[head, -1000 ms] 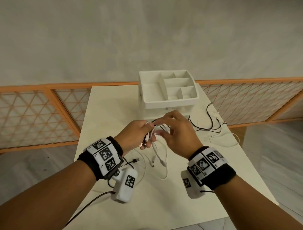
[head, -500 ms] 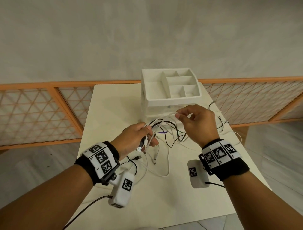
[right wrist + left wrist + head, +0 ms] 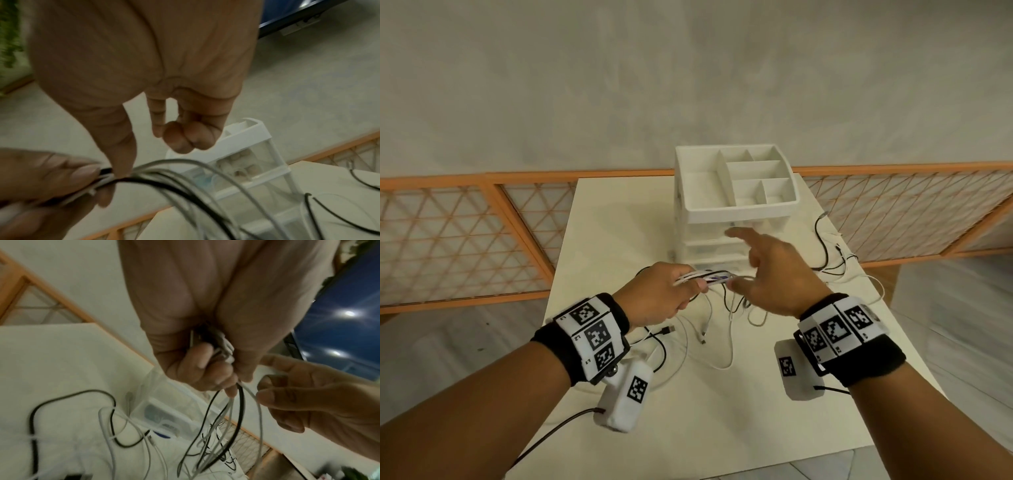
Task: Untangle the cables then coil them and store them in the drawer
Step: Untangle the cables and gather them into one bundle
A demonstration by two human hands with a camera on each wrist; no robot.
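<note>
My left hand (image 3: 698, 284) grips a bundle of black and white cables (image 3: 709, 277) above the middle of the table. In the left wrist view, my left hand (image 3: 222, 374) holds the plug ends while the cables (image 3: 239, 402) hang in loops. My right hand (image 3: 732, 257) is just right of the bundle, index finger stretched toward the drawer unit (image 3: 736, 212). In the right wrist view, the thumb of my right hand (image 3: 141, 152) touches the cables (image 3: 164, 181) beside my left hand (image 3: 78, 178); its other fingers hold nothing. More cables (image 3: 825, 260) lie loose at the right.
The white drawer unit (image 3: 257, 134) has a tray with compartments on top and see-through drawers below. Cable ends (image 3: 702, 332) trail on the cream table (image 3: 619, 240) under my hands. An orange lattice fence (image 3: 465, 240) runs behind the table.
One second ago both hands met at the bundle. Then my right hand drew a white cable up and right. It is now back at the bundle, no longer pinching the cable.
</note>
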